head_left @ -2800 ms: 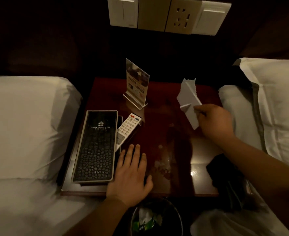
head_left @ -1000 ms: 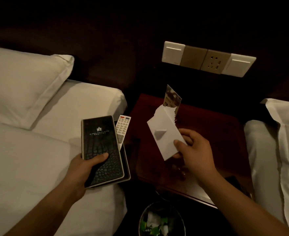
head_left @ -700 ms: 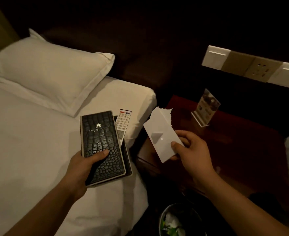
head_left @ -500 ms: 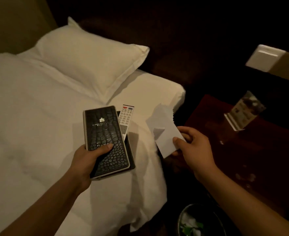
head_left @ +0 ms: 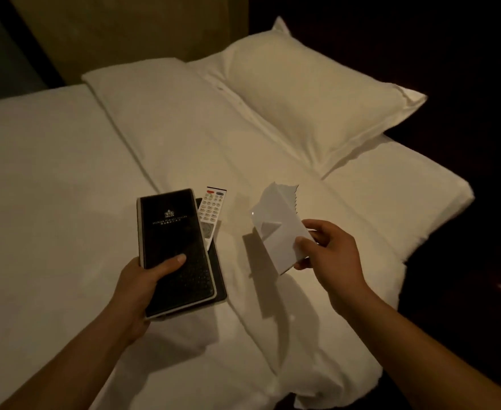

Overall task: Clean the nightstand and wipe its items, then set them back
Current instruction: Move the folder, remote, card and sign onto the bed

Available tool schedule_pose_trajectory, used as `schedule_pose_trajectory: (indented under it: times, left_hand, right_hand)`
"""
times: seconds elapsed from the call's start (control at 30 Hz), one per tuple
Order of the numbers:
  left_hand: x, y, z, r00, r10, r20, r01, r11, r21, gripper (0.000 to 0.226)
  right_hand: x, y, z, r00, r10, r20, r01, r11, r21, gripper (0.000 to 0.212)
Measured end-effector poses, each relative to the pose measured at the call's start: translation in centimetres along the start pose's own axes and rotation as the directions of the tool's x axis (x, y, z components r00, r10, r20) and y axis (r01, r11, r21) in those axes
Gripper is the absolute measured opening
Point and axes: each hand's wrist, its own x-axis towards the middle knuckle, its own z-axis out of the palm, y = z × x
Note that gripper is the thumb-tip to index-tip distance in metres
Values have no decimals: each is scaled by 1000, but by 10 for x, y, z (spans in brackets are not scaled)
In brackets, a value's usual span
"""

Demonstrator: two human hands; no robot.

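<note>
My left hand [head_left: 142, 284] grips a black textured folder [head_left: 173, 241] with a pale rim, held flat just above the white bed. A white remote control [head_left: 210, 214] lies on the stack beside the folder, over a dark tray edge [head_left: 218, 276] beneath it. My right hand [head_left: 329, 255] pinches a white torn-open paper packet [head_left: 275, 229] by its lower corner, held over the bed to the right of the folder. The nightstand is almost out of view; only a dark reddish sliver [head_left: 500, 287] shows at the right edge.
A white pillow [head_left: 311, 93] lies at the head of the bed [head_left: 66, 202], behind the held items. The bed's right edge [head_left: 420, 232] drops into dark floor space. A dark headboard fills the top right.
The view has swung left from the nightstand to the bed. My left hand lifted the folder, remote and tray off the nightstand and carried them over the bed; my right hand followed with the packet.
</note>
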Motion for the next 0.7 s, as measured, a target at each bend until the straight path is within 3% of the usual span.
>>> schedule_pose_trajectory:
  times: [0.23,0.47,0.7]
  left_hand:
    - [14,0,-124,987,-10,-162,0,998,-56,73]
    - [30,3,-235,952,-46,-304,17,995,-98,75]
    - [55,5,-321,887,-70,-456,31,995,-92,50]
  right_hand:
    - [-3,-4,123,988,6,155,1,999,-46,29]
    - [-2,-7,245,955,39,294,-12,995,-96,28]
    - [8,-5,358,909,130,396,-75,986,-152,26]
